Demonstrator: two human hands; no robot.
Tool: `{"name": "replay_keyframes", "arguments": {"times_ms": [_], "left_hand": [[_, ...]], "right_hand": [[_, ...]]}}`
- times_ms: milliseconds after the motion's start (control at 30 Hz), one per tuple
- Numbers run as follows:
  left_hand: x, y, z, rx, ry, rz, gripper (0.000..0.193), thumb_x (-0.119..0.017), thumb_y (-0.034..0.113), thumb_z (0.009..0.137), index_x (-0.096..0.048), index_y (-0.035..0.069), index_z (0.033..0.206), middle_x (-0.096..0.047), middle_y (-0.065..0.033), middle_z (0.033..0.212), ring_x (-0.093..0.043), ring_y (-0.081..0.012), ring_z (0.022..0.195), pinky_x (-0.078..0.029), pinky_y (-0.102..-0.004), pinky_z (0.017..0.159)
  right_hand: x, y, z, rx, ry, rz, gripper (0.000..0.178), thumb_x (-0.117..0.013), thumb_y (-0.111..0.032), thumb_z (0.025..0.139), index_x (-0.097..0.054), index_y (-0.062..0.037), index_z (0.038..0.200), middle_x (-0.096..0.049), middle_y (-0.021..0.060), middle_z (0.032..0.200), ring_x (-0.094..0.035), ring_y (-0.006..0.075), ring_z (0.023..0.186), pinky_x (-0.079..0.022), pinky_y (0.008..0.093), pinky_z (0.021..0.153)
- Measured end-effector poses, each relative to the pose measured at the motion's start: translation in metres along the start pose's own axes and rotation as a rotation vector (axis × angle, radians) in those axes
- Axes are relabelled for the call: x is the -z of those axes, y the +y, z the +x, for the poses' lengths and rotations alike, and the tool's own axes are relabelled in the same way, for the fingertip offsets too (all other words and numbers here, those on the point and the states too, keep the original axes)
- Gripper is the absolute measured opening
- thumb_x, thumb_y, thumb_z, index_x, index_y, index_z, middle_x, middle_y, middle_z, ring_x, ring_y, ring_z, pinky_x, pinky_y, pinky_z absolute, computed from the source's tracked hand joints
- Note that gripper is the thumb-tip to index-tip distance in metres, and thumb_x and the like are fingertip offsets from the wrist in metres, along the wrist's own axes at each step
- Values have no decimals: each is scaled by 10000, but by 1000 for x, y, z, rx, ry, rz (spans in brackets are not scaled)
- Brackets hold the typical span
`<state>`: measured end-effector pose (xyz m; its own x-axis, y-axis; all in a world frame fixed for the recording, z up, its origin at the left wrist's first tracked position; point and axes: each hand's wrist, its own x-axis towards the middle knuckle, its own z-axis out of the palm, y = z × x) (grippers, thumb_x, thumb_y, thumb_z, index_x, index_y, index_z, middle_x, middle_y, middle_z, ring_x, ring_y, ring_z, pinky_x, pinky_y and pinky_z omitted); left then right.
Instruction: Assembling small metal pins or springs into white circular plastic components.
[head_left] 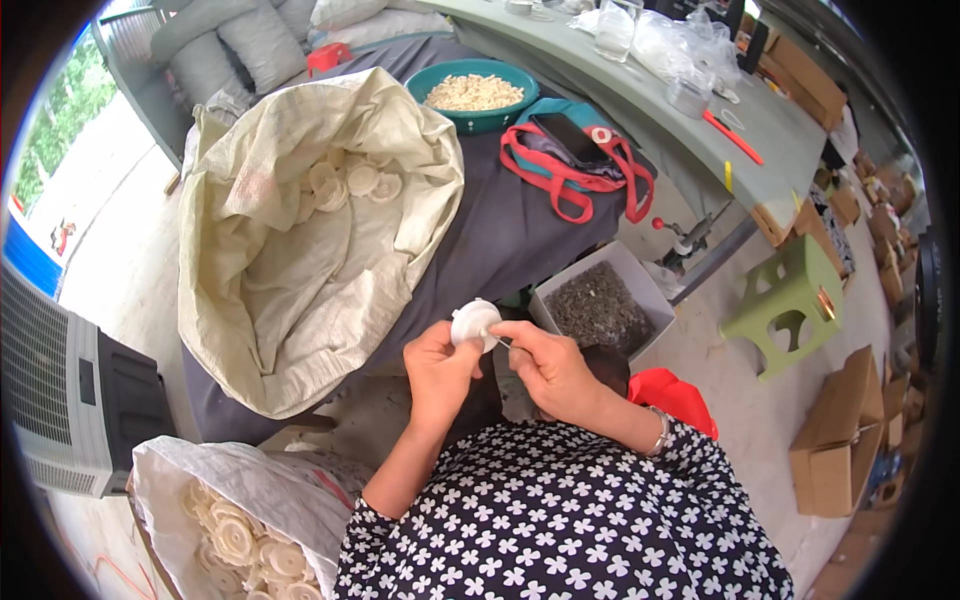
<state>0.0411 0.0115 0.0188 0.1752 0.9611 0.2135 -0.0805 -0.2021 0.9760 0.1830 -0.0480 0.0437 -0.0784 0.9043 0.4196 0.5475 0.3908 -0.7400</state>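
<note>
At the far left stands a white and black cooling unit (70,400) on a pale concrete floor (120,260), with greenery showing beyond an opening at the upper left. Just right of it, at the lower edge, a woven white sack (190,475) lies open, holding round cream-coloured plastic discs (240,545). Above it a large cream sack (300,240) gapes wide over a dark grey cloth-covered surface (500,230), with a few more discs deep inside.

In the middle, the left hand (440,370) grips a white round plastic disc (473,323) between thumb and curled fingers, holding it up in front of the body. The right hand (550,365) touches the same disc from the right, its thumb and forefinger pinched narrowly at the disc's edge; whether they hold something small there I cannot tell.

Behind the hands sit a teal bowl (470,95) of pale pieces and a teal bag with red straps (580,160) bearing a dark phone (568,138). Right of the hands is a grey box of small dark parts (600,305). A long pale green bench (700,120) curves across the upper right. Further right stand a green plastic stool (790,300) and cardboard boxes (840,440).
</note>
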Motion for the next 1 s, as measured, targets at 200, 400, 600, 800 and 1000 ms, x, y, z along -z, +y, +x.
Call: {"name": "replay_keyframes", "arguments": {"times_ms": [200,400,600,800,1000], "left_hand": [[-4,-7,0,480,-78,-515,168,-549,8,734,-593,-61,881,-606,-101,689,-476,-116,411,-308,-198,349],[-4,-25,2,579,-217,-775,260,-603,101,765,-568,-50,973,-623,-125,817,-478,-128,444,-290,-210,348],[2,-38,3,532,-223,-764,266,-608,115,780,-558,-41,990,-618,-125,818,-477,-126,462,-281,-211,353],[10,-47,-1,536,-193,-723,265,-600,108,780,-554,-41,995,-616,-129,817,-478,-125,457,-282,-211,345],[8,-49,-2,537,-216,-719,283,-605,118,783,-549,-57,997,-616,-137,825,-480,-129,450,-285,-211,341]], "right_hand": [[-8,19,-10,-69,16,230,355,-448,26,853,-518,-36,1196,-477,71,624,-518,138,542,-434,275,520],[4,39,-14,-329,86,969,368,-412,5,884,-511,-50,1233,-467,-5,593,-415,52,437,-350,180,416],[35,108,-29,-631,283,474,448,-417,4,792,-533,-55,1221,-474,-5,561,-432,75,411,-359,201,381],[81,229,-71,-838,54,-477,462,-454,-4,717,-581,-74,1156,-628,214,964,-633,316,857,-485,387,798],[98,269,-100,-823,-102,-717,484,-482,-33,724,-551,-115,1196,-606,229,1007,-593,353,941,-463,413,834]]}}
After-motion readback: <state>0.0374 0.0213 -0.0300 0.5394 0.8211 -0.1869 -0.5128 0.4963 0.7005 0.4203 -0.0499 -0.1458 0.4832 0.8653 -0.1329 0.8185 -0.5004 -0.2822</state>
